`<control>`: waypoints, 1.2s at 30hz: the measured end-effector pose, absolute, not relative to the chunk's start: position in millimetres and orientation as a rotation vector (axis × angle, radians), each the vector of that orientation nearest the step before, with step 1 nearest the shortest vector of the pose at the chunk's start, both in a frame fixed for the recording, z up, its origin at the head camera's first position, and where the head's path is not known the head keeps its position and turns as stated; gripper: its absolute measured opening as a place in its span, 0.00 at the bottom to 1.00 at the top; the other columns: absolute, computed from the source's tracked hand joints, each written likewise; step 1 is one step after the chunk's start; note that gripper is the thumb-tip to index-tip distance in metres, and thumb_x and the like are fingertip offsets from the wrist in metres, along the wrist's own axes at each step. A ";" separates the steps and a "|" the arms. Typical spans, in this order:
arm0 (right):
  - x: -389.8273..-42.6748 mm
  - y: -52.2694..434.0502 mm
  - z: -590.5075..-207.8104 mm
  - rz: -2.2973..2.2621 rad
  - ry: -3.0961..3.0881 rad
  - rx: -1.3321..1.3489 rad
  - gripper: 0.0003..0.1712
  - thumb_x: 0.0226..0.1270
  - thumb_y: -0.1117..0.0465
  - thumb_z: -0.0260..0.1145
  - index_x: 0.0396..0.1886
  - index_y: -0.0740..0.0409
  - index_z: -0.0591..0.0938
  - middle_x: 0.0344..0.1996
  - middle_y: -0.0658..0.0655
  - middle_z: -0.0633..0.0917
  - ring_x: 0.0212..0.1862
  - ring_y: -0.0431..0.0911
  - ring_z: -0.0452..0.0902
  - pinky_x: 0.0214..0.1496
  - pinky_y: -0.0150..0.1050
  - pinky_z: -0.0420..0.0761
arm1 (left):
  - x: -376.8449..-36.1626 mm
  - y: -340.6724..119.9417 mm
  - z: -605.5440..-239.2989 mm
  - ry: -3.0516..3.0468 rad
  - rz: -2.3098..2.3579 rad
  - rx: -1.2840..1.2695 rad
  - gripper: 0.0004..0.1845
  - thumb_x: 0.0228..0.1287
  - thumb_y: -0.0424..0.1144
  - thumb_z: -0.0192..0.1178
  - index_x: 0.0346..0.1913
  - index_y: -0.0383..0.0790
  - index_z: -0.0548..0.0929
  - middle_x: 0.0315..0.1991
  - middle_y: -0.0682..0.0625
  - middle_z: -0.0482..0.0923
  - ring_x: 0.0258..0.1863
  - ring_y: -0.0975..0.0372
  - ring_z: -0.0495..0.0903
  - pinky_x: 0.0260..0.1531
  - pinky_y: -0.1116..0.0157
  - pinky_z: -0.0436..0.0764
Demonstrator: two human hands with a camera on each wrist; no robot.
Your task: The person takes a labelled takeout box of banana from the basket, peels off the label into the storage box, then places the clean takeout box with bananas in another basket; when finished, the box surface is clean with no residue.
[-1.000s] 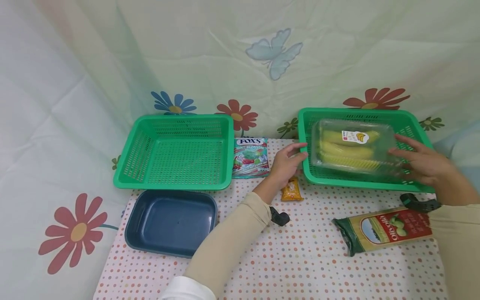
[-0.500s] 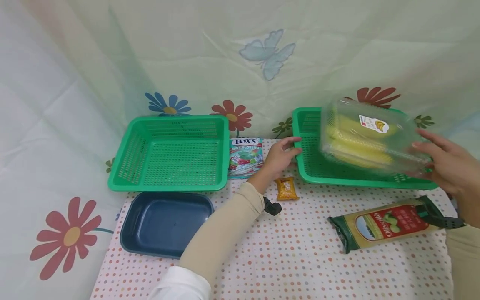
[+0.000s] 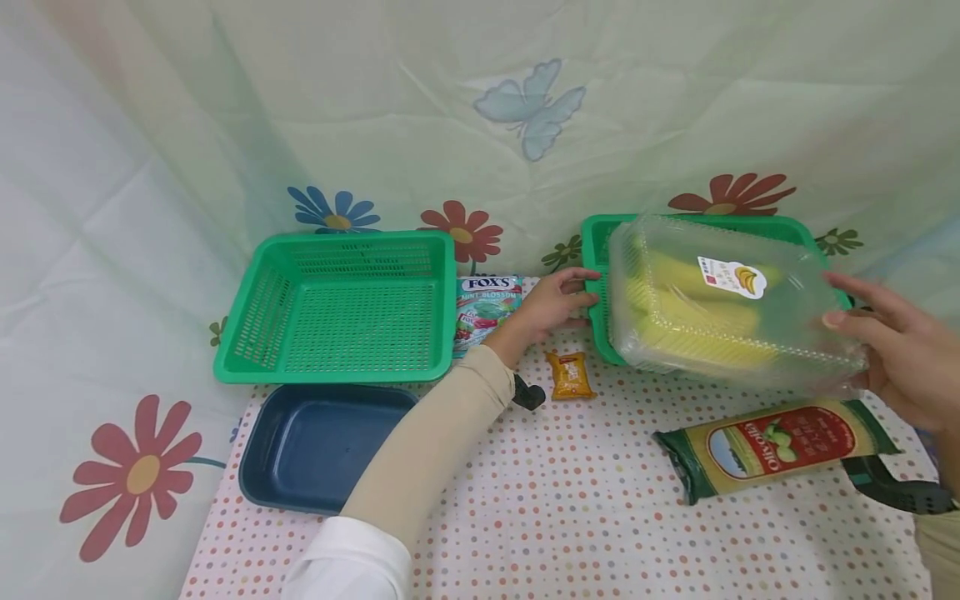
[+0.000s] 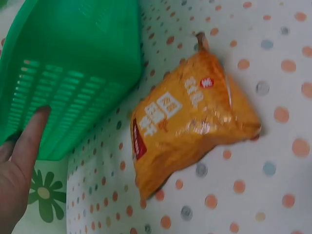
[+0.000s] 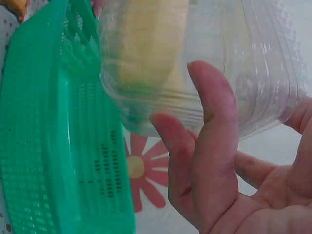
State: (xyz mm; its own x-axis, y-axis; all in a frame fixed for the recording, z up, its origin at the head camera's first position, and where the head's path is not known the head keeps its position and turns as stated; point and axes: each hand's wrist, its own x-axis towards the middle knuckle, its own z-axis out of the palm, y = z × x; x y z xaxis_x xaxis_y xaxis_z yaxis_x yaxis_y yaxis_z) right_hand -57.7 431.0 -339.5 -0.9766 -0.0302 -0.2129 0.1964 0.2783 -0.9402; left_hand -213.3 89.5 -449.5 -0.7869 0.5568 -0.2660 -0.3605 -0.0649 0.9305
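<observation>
A clear plastic clamshell box of bananas point(image 3: 693, 312), with a banana sticker on its lid, is tilted over the right green basket point(image 3: 757, 223) and overlaps its front rim. My right hand point(image 3: 903, 342) grips the box by its right end; in the right wrist view its fingers point(image 5: 214, 102) lie against the ridged plastic. My left hand point(image 3: 553, 304) holds the left rim of that basket, one fingertip on the slotted outer wall in the left wrist view. Just below this hand, a small orange snack packet point(image 4: 187, 122) lies on the tablecloth.
An Olivoilà pasta bag point(image 3: 776, 446) lies in front of the right basket. To the left stand another green basket point(image 3: 352, 333) and a dark blue tray point(image 3: 322, 450). A Fox's candy bag point(image 3: 483, 310) lies between the baskets. A curtain point(image 3: 420, 125) hangs behind.
My right hand has lifted the box of bananas from inside the right basket, tilted it, and brought it nearer the front. My left hand stays at the basket's left rim.
</observation>
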 end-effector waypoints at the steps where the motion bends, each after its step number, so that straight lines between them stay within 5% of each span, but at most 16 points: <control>1: -55.3 429.7 -339.2 -1.707 2.396 0.152 0.39 0.84 0.64 0.47 0.84 0.32 0.46 0.45 0.30 0.78 0.37 0.31 0.83 0.25 0.38 0.85 | -214.3 89.6 -449.4 1.594 1.906 0.209 0.19 0.74 0.32 0.60 0.64 0.46 0.79 0.70 0.47 0.74 0.59 0.58 0.80 0.63 0.45 0.79; 8: -36.4 417.7 -339.7 -1.486 2.487 0.142 0.40 0.84 0.64 0.49 0.83 0.30 0.46 0.45 0.31 0.76 0.26 0.38 0.73 0.19 0.36 0.75 | -219.5 90.0 -447.3 1.578 1.889 0.190 0.22 0.75 0.29 0.57 0.69 0.44 0.75 0.69 0.45 0.76 0.63 0.53 0.80 0.64 0.45 0.77; 14: -21.4 402.5 -341.1 -1.416 2.454 0.151 0.41 0.83 0.62 0.51 0.83 0.27 0.45 0.42 0.36 0.74 0.22 0.48 0.58 0.20 0.46 0.58 | -225.7 85.5 -444.3 1.665 1.764 0.251 0.26 0.74 0.29 0.57 0.71 0.50 0.74 0.69 0.48 0.76 0.59 0.58 0.81 0.49 0.60 0.85; 24: -6.5 378.6 -351.2 -1.355 2.275 0.029 0.43 0.84 0.61 0.50 0.82 0.24 0.40 0.44 0.52 0.69 0.24 0.54 0.63 0.17 0.44 0.67 | -235.9 78.7 -434.8 1.556 1.669 0.322 0.26 0.74 0.26 0.56 0.72 0.42 0.72 0.80 0.44 0.57 0.73 0.50 0.70 0.64 0.51 0.79; 36: 13.7 355.0 -371.8 -1.393 1.973 -0.037 0.48 0.81 0.61 0.53 0.82 0.25 0.35 0.63 0.72 0.54 0.44 0.54 0.80 0.28 0.44 0.81 | -246.4 77.4 -417.7 1.626 1.493 0.349 0.25 0.76 0.26 0.54 0.73 0.41 0.70 0.80 0.45 0.57 0.73 0.53 0.69 0.65 0.51 0.78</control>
State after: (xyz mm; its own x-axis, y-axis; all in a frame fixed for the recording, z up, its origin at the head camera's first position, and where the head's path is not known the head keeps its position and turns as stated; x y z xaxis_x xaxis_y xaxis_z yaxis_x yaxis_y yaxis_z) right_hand 13.7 355.0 -371.8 -0.7472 -0.4048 -0.5271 0.3615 0.4181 -0.8334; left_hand -246.4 77.4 -417.7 -0.5774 0.7094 -0.4043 -0.3424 0.2392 0.9086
